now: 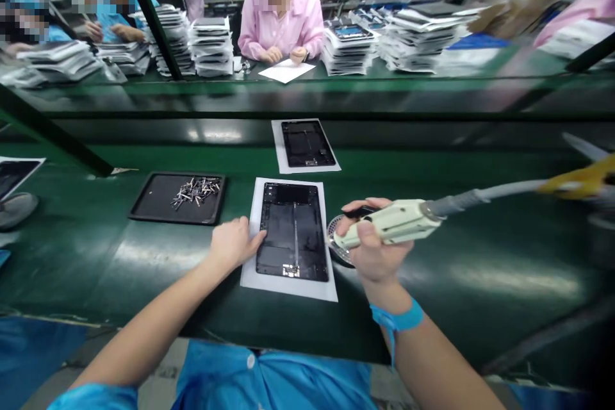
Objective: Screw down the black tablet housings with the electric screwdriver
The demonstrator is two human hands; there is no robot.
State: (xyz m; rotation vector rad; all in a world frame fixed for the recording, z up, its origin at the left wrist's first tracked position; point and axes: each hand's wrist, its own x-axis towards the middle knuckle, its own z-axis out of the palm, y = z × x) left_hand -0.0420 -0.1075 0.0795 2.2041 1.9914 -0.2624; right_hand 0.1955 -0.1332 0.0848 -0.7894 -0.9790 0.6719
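A black tablet-like panel (293, 230) lies on a white sheet (288, 291) on the green bench, with a thin light strip down its middle. My left hand (235, 243) rests at its left edge, thumb on the frame, fingers partly curled, holding nothing. To the right of the panel, my right hand (377, 250) is wrapped round a pale green power tool (403, 221), whose tip points left toward the panel's right edge. Under the tool's front end sits a round perforated metal piece (340, 255), partly hidden by the hand.
A black tray (158, 198) with many small metal parts (196, 192) stands at the left. Behind the near panel lies a second panel (307, 143) on paper. The tool's cable (504, 189) runs right. Across the bench, a person in pink (281, 19) sits between paper-layered stacks (211, 45).
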